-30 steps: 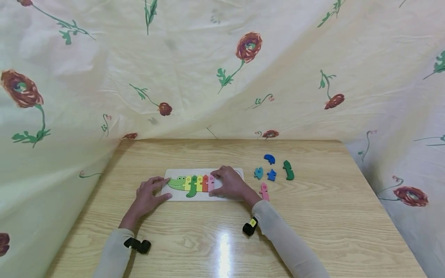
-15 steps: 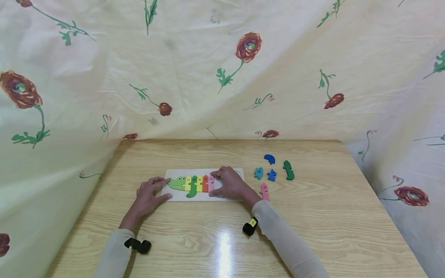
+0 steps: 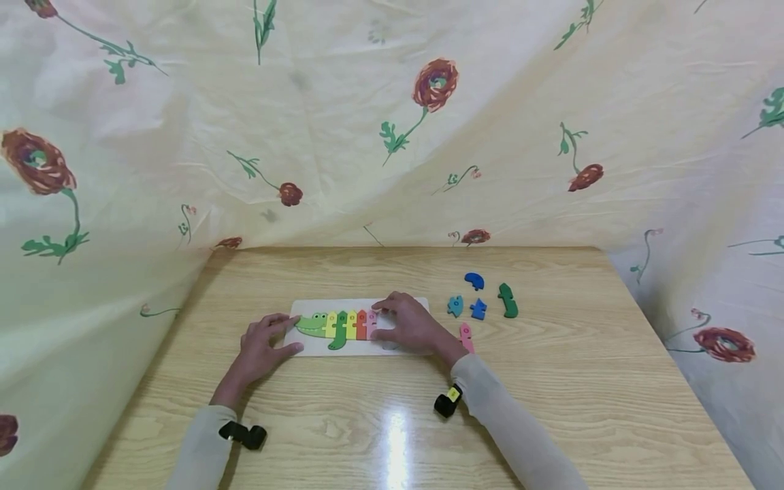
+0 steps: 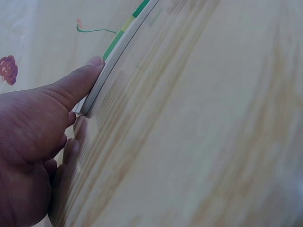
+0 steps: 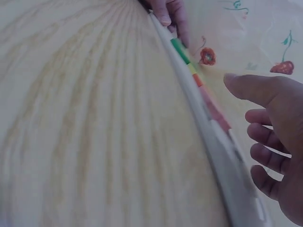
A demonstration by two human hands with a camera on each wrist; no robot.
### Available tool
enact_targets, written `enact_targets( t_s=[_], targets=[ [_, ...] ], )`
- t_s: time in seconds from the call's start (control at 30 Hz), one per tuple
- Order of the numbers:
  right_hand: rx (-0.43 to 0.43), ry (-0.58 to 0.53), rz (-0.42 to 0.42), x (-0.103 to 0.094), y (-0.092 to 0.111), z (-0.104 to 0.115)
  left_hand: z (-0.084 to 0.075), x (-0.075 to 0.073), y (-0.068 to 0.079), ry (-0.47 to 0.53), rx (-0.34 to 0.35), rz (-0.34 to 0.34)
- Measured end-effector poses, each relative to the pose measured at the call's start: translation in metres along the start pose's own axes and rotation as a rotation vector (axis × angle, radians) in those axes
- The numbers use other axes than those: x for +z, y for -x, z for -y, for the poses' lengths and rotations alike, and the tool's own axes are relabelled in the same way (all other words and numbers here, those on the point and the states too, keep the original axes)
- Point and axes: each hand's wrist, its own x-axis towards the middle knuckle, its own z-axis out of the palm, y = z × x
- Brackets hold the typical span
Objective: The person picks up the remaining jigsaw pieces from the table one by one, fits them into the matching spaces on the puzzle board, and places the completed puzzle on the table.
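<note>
A pale wooden puzzle board [image 3: 318,303] lies on the table with a crocodile partly laid out on it. From the left come a green head piece [image 3: 311,327], then yellow, green, yellow, red-orange and pink strips. My left hand [image 3: 260,347] holds the board's left end, its thumb at the near edge in the left wrist view. Over the board's right part hovers my right hand [image 3: 409,325], thumb and fingers spread beside the pink strip [image 3: 371,325]. No piece shows between its fingertips in the right wrist view. This hand hides much of the board's right end.
Loose puzzle pieces lie right of the board: a blue curved one [image 3: 474,280], a light-blue one [image 3: 455,305], a blue one [image 3: 478,309], a green leg piece [image 3: 508,301] and a pink one [image 3: 466,336], partly behind my right wrist. Floral cloth [image 3: 343,136] surrounds the table.
My right hand has come off the pink strip and shifted slightly to the right, its thumb raised from the near side. My left hand stays put, and the loose pieces lie as before.
</note>
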Motion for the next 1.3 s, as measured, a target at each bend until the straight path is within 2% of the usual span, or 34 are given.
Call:
enact_targets(
  t_s=[0.1, 0.23, 0.37, 0.57, 0.8, 0.93, 1.13, 1.3],
  targets=[
    [-0.05, 0.017, -0.023, -0.008, 0.005, 0.0, 0.0, 0.0, 0.0, 0.004, 0.004, -0.001],
    [-0.119, -0.018, -0.046, -0.025, 0.017, 0.002, -0.001, 0.0, 0.001, 0.008, 0.004, 0.001],
    [-0.146, -0.057, -0.058, -0.041, 0.031, 0.002, -0.001, 0.0, 0.001, 0.004, -0.002, 0.004],
    [-0.119, -0.077, -0.082, -0.063, 0.054, -0.002, -0.002, -0.001, 0.001, 0.0, 0.001, 0.001],
    [-0.133, -0.068, -0.15, -0.08, 0.077, -0.02, 0.0, -0.001, 0.001, -0.004, 0.008, 0.0],
    [-0.121, -0.066, -0.171, -0.084, 0.092, -0.035, 0.0, 0.0, 0.001, -0.002, 0.012, 0.001],
    [-0.03, -0.042, -0.197, -0.085, 0.117, -0.06, 0.0, 0.001, 0.001, -0.004, 0.014, 0.003],
    [0.026, -0.003, -0.205, -0.084, 0.129, -0.072, 0.0, 0.001, 0.001, -0.007, 0.014, -0.001]
  ],
)
